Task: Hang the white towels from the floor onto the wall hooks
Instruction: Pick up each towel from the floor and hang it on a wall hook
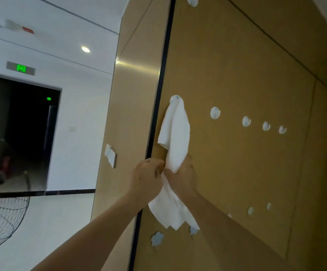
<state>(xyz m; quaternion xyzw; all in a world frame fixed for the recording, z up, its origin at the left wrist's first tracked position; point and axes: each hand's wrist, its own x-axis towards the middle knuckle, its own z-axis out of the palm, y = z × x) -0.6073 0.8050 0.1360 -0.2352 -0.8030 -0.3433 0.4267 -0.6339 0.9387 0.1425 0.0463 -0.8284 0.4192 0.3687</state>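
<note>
White towel [175, 137] hangs from a wall hook [175, 99], both hands gripping it.
Left hand [146, 178] and right hand [184, 176] pinch its middle side by side; the hook sits above them, loose cloth below.

Top hook [192, 0] — cut by edge; fan [1, 218] too

Both arms raised; left hand [148, 176] and right hand [182, 176] curled, touching

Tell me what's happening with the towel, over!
Left hand and right hand both gripping white towel mid-length. Towel's top draped on leftmost hook. Four hooks to its right bare. Nothing in the way.
</note>
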